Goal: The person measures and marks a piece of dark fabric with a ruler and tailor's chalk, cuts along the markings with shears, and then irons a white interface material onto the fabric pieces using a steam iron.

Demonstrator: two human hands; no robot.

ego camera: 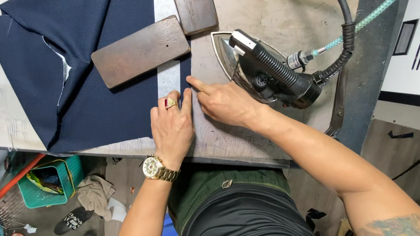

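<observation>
Two hands press flat on the edge of a dark blue cloth (91,89) spread over the worktop (260,7). The left hand (171,125) lies palm down, fingers together and holding nothing. The right hand (224,103) points its forefinger at the cloth's edge, the other fingers curled, gripping nothing. Just beside it rests an iron (265,69). Two wooden blocks (142,51) lie on the cloth.

Two wooden blocks (140,51), one steam iron (267,69), one navy cloth (86,95), two hands (171,127), two sandals (73,220).
</observation>
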